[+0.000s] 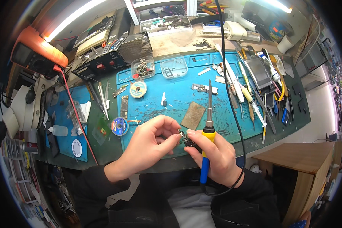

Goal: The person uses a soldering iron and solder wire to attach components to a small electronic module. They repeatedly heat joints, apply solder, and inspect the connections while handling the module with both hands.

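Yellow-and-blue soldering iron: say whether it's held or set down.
Held: the soldering iron has its handle in the bare right hand.

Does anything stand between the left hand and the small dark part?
Nothing visible does. The left hand is directly at the left side of the part. The right hand pinches its other side; the soldering iron lies farther right, not between them.

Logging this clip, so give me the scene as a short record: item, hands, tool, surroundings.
item: small dark part, between both hands
left hand: fingers at its left side
right hand: fingers on its right side, also holding soldering iron
tool: yellow and blue handle, tip pointing away
nearby: brown pad on blue mat; orange multimeter, far left
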A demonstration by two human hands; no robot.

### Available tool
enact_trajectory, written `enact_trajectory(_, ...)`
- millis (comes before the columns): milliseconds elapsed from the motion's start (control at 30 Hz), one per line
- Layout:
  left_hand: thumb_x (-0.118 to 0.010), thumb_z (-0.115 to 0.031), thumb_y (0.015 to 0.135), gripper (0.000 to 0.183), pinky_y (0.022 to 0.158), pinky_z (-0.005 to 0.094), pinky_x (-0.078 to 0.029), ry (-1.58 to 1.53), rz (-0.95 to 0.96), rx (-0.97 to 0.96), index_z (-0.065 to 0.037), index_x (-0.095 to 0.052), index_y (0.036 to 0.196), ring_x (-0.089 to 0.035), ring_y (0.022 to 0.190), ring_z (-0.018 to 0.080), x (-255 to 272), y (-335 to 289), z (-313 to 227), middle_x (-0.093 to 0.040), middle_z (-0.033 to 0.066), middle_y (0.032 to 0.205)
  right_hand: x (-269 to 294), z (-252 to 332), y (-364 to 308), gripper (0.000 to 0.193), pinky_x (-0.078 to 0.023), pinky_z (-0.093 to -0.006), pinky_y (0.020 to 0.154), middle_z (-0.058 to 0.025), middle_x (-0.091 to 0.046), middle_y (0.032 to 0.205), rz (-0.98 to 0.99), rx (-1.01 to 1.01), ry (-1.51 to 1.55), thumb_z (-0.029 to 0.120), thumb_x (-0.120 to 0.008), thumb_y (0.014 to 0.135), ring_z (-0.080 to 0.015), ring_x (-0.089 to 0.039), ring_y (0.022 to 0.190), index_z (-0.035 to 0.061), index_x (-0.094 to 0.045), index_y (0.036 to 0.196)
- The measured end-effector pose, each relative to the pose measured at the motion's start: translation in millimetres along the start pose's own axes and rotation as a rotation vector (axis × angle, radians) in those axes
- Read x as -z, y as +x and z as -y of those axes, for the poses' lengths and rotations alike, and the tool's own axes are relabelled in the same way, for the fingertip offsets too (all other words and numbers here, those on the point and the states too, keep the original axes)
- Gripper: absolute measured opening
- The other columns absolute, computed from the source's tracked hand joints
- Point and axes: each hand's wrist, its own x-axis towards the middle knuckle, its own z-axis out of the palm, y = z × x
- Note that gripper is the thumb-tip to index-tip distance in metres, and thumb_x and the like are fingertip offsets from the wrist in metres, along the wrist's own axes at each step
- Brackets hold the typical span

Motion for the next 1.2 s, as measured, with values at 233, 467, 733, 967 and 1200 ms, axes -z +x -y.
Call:
enact_trajectory(233, -0.078, 0.003, 0.093, 0.027, 0.071, 0.0329, -0.058, 0.722, -0.19, -0.454, 0.0, -0.074, 0.119, -0.072, 0.091, 0.0207, 1.5, -18.0, 4.8, -0.072, 0.008, 0.107, 2.5, -0.3, 2.4, 0.068, -0.052, -0.0419, 0.071, -0.0102, -0.063, 0.09, 0.067, -0.109, 0.014, 0.008, -0.085, 0.082, -0.0314, -0.063, 0.079, 0.0106, -0.067, 0.147)
enact_trajectory(467, -0.078, -0.006, 0.08, 0.045, 0.076, 0.0343, -0.056, 1.223, -0.233, -0.927, -0.005, -0.079, 0.126, -0.07, 0.092, 0.0197, 4.3, -26.1, 33.4, -0.068, 0.0032, 0.108, 3.1, -2.6, 4.2, 0.069, -0.052, -0.0423, 0.072, -0.0107, -0.063, 0.09, 0.122, -0.103, 0.02, 0.007, -0.085, 0.08, -0.0315, -0.063, 0.081, 0.01, -0.067, 0.147)
enact_trajectory(733, -0.078, -0.007, 0.079, 0.05, 0.072, 0.0321, -0.053, 1.285, -0.202, -0.924, -0.004, -0.079, 0.129, -0.067, 0.091, 0.0175, 5.2, -24.5, 34.1, -0.067, 0.0027, 0.113, 6.0, -2.9, 4.8, 0.064, -0.051, -0.0408, 0.07, -0.0083, -0.062, 0.09, 0.157, -0.105, 0.005, 0.011, -0.084, 0.083, -0.0287, -0.061, 0.079, 0.0113, -0.069, 0.145)
enact_trajectory(967, -0.076, -0.007, 0.079, 0.05, 0.069, 0.0305, -0.05, 1.286, -0.152, -0.942, 0.0, -0.079, 0.128, -0.065, 0.09, 0.0166, 7.3, -22.0, 32.6, -0.068, 0.0048, 0.116, 6.1, -6.2, 0.7, 0.058, -0.049, -0.0385, 0.068, -0.007, -0.064, 0.09, 0.155, -0.065, -0.025, 0.02, -0.084, 0.09, -0.0264, -0.06, 0.076, 0.0064, -0.068, 0.145)
enact_trajectory(1200, -0.074, -0.006, 0.08, 0.043, 0.067, 0.0283, -0.047, 1.323, -0.119, -0.929, 0.001, -0.081, 0.122, -0.064, 0.09, 0.0156, 8.0, -23.3, 29.5, -0.07, 0.0068, 0.121, 35.3, -5.7, -14.1, 0.071, -0.056, -0.0368, 0.065, -0.0123, -0.075, 0.094, -0.085, -0.211, 0.355, 0.059, -0.061, 0.108, -0.0257, -0.07, 0.073, -0.006, -0.07, 0.135)
